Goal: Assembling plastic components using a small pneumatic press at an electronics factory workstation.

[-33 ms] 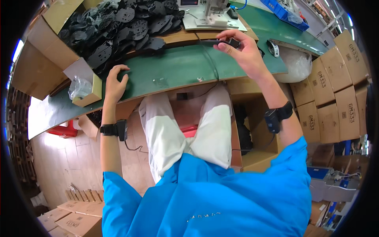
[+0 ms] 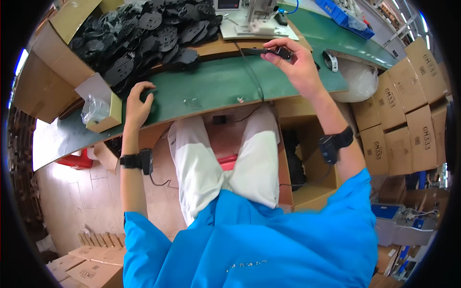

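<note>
My right hand point(image 2: 303, 69) is raised near the front of the bench machine point(image 2: 261, 21), its thumb and fingers pinching a dark, flat plastic part point(image 2: 258, 51). The far end of that part points left, and my fingers cover some of it. On the green worktop point(image 2: 197, 84), my left hand point(image 2: 137, 108) rests with nothing in it, thumb and forefinger apart. Beyond that hand lies a large heap of black, rounded plastic plates point(image 2: 168, 38). A thin dark cable point(image 2: 253, 74) runs down across the worktop and over its front edge.
Left of my left hand stands a small open carton point(image 2: 113, 116) holding clear plastic bags point(image 2: 95, 109). A pale ring-shaped part point(image 2: 331, 61) and a clear plastic bag point(image 2: 360, 81) are at the right. Stacked brown cartons point(image 2: 398, 122) rise beyond, and a blue bin point(image 2: 345, 18) sits farther back.
The whole view has shifted very slightly. Both hands keep nearly the same pose, with the dark part still in my right hand.
</note>
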